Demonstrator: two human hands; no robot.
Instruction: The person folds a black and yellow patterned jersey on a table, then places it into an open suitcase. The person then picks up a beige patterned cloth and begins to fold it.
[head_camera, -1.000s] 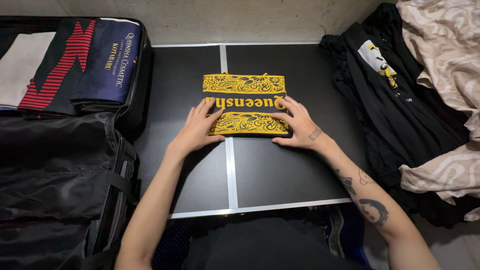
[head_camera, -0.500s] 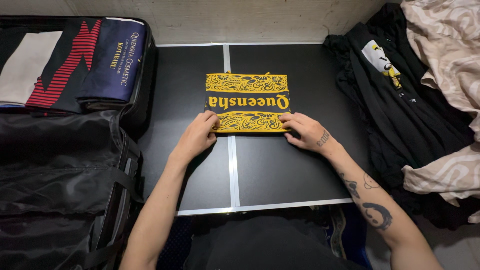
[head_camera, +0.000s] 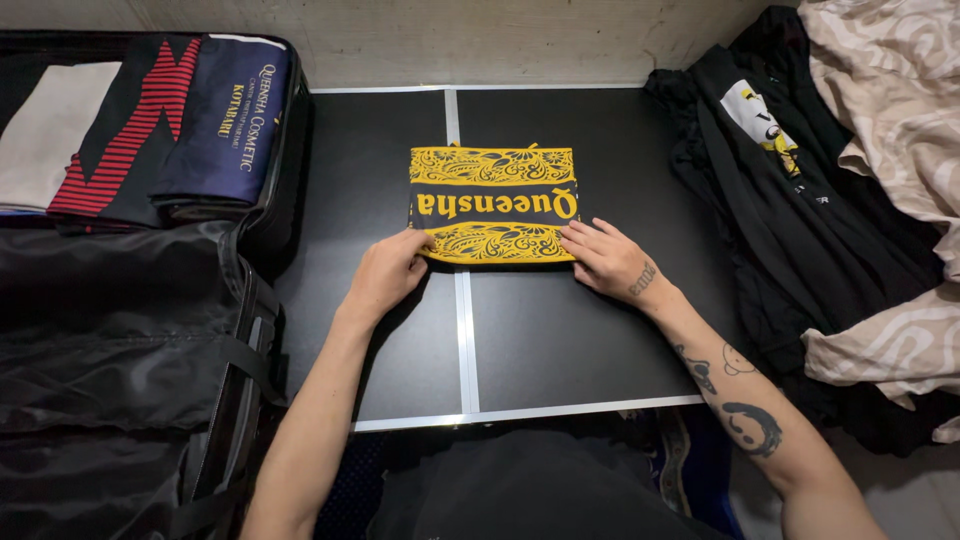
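Observation:
A folded yellow and black patterned cloth (head_camera: 493, 203) lies flat on the black table (head_camera: 560, 330), near its middle. My left hand (head_camera: 388, 272) grips the cloth's near left corner, fingers curled under the edge. My right hand (head_camera: 608, 262) holds the near right corner, fingers flat along the edge. Both forearms reach in from the bottom of the view.
An open black suitcase (head_camera: 130, 330) stands at the left, with folded clothes (head_camera: 150, 125) stacked in its far half. A heap of black garments (head_camera: 790, 200) and beige patterned fabric (head_camera: 890, 110) lies at the right. A pale wall runs behind the table.
Both hands slid off the top of the cloth toward me and now sit at its near corners. The cloth stays in place.

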